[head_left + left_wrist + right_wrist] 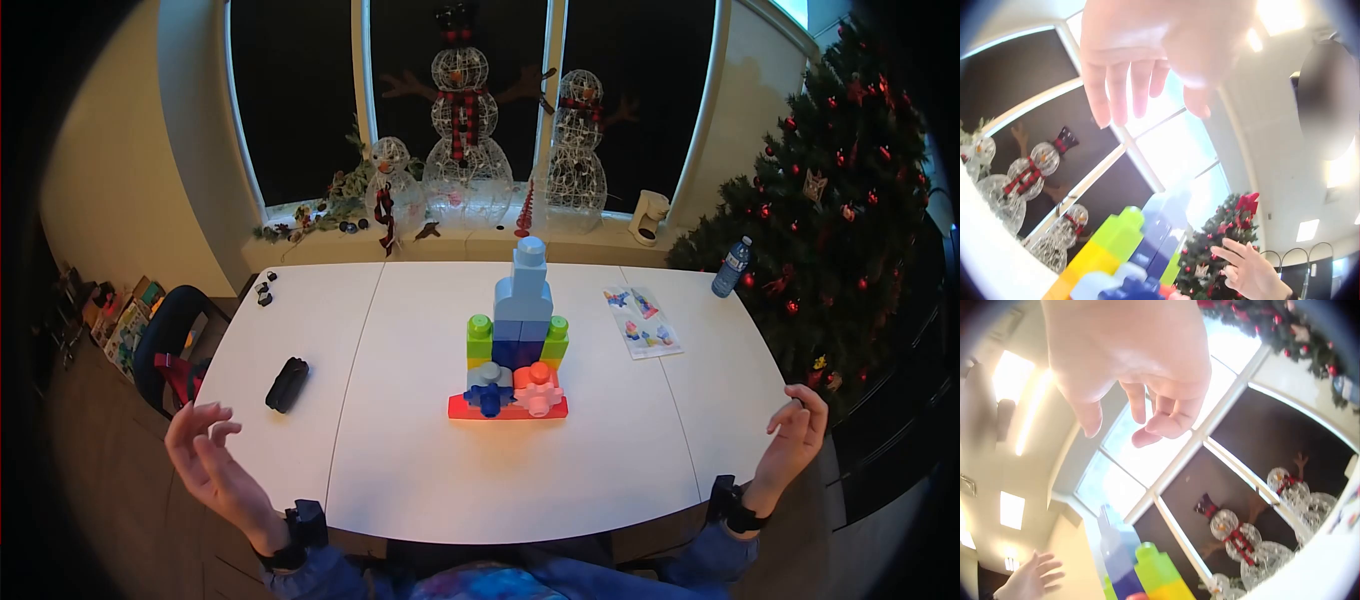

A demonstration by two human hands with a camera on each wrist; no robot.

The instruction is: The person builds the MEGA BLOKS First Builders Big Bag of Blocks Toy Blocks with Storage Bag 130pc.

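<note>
A tower of toy building blocks [522,300] stands upright near the middle of the white table. It has a red base [470,408], light blue blocks at its top, and green and yellow blocks on its sides. Two gear-shaped pieces, one dark blue [489,396] and one coral [539,392], sit at its front. My left hand [222,475] is raised by the table's left front edge, fingers loosely bent and holding nothing. Across from it, my right hand [792,445] is lifted at the right edge, likewise holding nothing. Both hands are well apart from the tower.
A black case [288,385] and small dark pieces [265,288] lie on the table's left side. To the right are a printed sheet [643,322] and a water bottle [732,267]. Wire snowmen [468,180] line the window sill; a Christmas tree [835,200] stands right.
</note>
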